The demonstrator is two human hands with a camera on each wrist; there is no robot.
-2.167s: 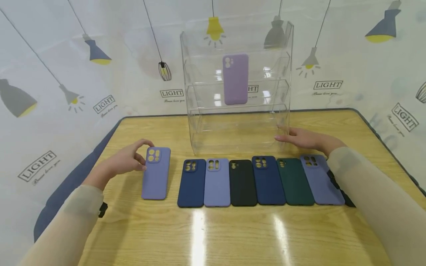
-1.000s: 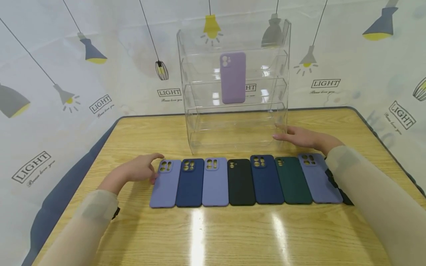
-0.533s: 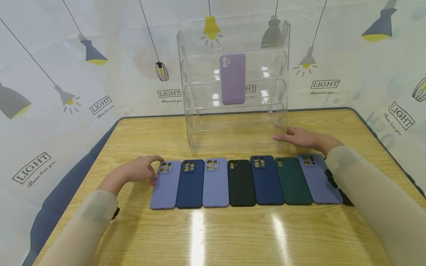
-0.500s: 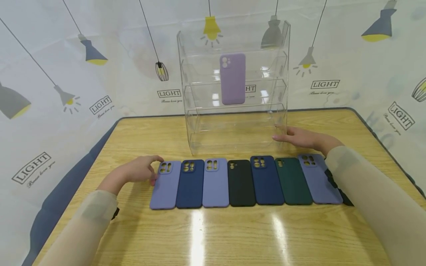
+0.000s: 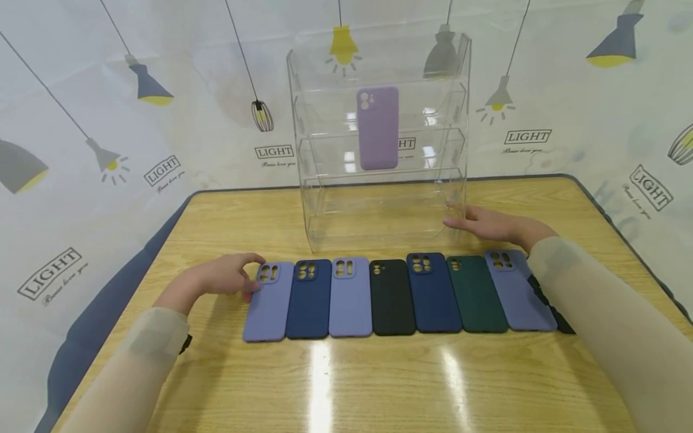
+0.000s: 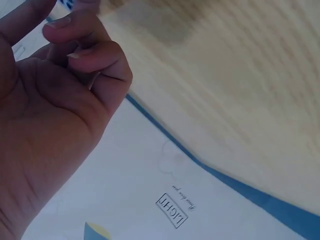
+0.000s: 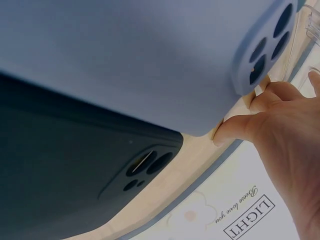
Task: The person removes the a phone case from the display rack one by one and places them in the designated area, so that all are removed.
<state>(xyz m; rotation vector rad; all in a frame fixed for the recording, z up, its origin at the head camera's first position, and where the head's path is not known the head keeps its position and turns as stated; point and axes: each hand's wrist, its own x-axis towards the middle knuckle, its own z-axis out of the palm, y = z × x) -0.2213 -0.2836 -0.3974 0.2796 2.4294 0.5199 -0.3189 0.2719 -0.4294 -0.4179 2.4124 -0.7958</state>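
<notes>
Several phone cases lie in a row on the table. My left hand (image 5: 230, 275) is at the leftmost lavender phone case (image 5: 269, 307), pinching its upper left corner, one finger at the top edge and another at the side. In the left wrist view the left hand (image 6: 60, 100) shows curled fingers. A clear tiered display stand (image 5: 379, 225) stands behind the row, holding a light purple phone case (image 5: 379, 129) upright. My right hand (image 5: 492, 224) rests, fingers extended, at the stand's lower right side. The right wrist view shows the right hand (image 7: 280, 120) beyond a lavender case (image 7: 150, 60).
From left the row continues with a navy case (image 5: 308, 304), a lavender case (image 5: 351, 304), a black case (image 5: 392, 304), a navy case (image 5: 435, 300), a green case (image 5: 479, 300) and another lavender case (image 5: 522, 297). A dark case (image 7: 75, 175) lies partly hidden under my right sleeve.
My left hand has moved right and laid the tilted lavender phone case flat against the row's left end. Over the last second it barely moves. The right hand stays at the stand.
</notes>
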